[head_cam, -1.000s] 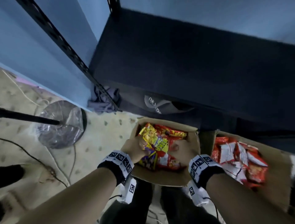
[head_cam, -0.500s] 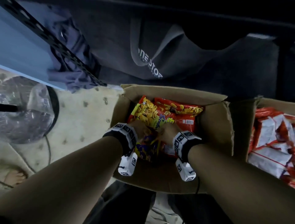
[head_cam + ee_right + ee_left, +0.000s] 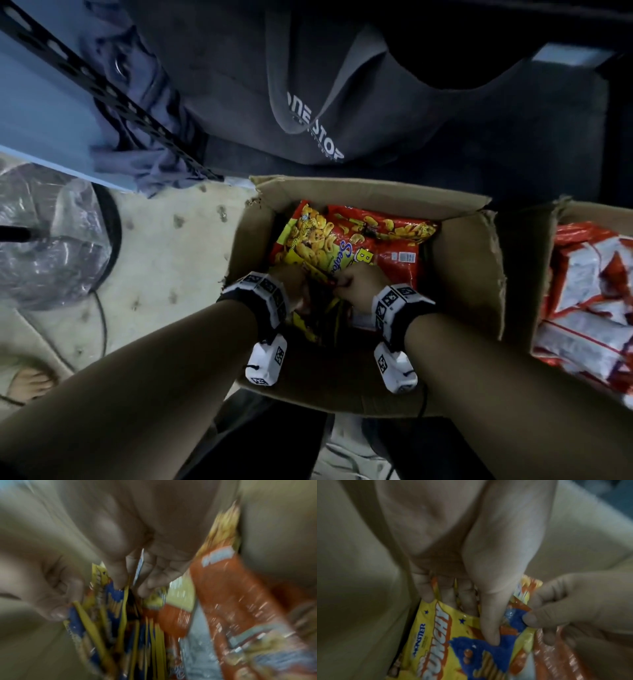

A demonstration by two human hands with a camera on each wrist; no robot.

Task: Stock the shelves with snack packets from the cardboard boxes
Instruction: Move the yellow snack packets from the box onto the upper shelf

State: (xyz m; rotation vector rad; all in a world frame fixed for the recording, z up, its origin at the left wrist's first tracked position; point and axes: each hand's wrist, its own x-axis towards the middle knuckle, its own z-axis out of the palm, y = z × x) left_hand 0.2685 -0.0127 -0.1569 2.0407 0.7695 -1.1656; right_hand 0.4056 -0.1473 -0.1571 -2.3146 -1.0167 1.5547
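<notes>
Both hands reached down into the open cardboard box [image 3: 469, 274] on the floor. Yellow packets [image 3: 440, 639] stood on edge along the box's near-left wall, directly under the hands, their long axes running roughly vertical with their top seams uppermost. Larger red packets [image 3: 380, 236] lay flat toward the far wall. The left hand [image 3: 471, 574] had its fingers threaded down between the upright seams, with its thumb pressed on the front of the nearest yellow packet, so that it was closed on the bunch. The right hand [image 3: 356, 287], touching the bunch from the right, pinched the upper corner of the same packets between thumb and curled fingers; its wrist view was too blurred for finer detail. Both hands were equally near, wrists bent downward, forearms converging over the near rim. A second box [image 3: 555, 267] of red-and-white packets [image 3: 582, 301] stood just beside the right wall. The dark shelf frame [image 3: 102, 85] lay beyond the far rim; the lift would probably go straight up along the packets' long axis, then forward.
</notes>
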